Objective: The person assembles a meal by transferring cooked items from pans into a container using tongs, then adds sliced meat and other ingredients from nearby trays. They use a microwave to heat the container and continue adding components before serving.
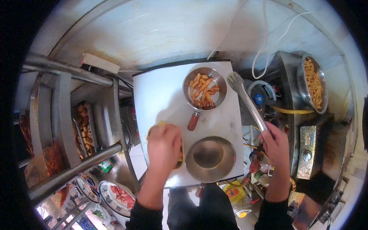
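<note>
My right hand [275, 142] is closed round the handle end of metal tongs [251, 101], whose tips reach up beside the far right of the white tabletop [157, 92]. My left hand [165, 145] is over a round container [150, 132] at the table's left, hiding most of it. Its fingers look curled together and are blurred; a small yellow-green bit [161, 123] shows at them. Golden fried strips [202, 88] lie in a steel pan [223, 92] with a red-brown handle. Nearer me is a second steel pan [230, 157] with a little liquid or shine at its bottom.
At right, a steel bowl [325, 105] of fried strips stands beyond a gas cylinder with a blue valve [259, 99]. Metal rails [76, 170] and trays of food stand at left. A plate of red meat [103, 188] is lower left. Bottles [233, 191] crowd the lower right.
</note>
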`<move>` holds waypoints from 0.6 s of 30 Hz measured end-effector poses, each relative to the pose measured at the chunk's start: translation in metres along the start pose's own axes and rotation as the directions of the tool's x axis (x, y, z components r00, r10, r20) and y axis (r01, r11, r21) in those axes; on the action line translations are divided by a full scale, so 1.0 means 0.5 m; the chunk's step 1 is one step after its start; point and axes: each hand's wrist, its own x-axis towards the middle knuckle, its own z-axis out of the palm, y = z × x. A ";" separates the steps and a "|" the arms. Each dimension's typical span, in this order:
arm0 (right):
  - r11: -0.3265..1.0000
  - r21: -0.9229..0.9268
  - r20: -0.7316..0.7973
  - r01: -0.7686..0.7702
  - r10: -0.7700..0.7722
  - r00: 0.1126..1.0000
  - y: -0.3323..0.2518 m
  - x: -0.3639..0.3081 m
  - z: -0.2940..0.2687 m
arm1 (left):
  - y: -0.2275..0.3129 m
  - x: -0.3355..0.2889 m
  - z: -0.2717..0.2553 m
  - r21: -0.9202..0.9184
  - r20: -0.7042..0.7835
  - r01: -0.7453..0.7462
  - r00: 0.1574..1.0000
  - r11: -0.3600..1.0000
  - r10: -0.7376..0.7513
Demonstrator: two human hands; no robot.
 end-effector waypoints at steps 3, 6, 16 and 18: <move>0.982 0.121 0.015 -0.147 0.146 0.989 0.043 -0.036 -0.004 | -0.024 0.219 0.108 0.152 -0.086 -0.088 0.991 0.984 0.102; 0.930 0.285 0.073 -0.231 0.220 0.973 0.077 -0.055 -0.009 | -0.033 0.336 0.187 0.353 -0.010 -0.062 0.998 0.934 0.070; 0.939 0.298 0.093 -0.171 0.150 0.984 0.112 -0.021 -0.032 | -0.046 0.362 0.201 0.233 -0.108 -0.042 0.992 0.972 0.069; 0.934 0.320 0.106 -0.158 0.130 0.986 0.116 -0.018 -0.033 | -0.040 0.368 0.205 0.195 0.001 -0.228 0.973 0.954 0.232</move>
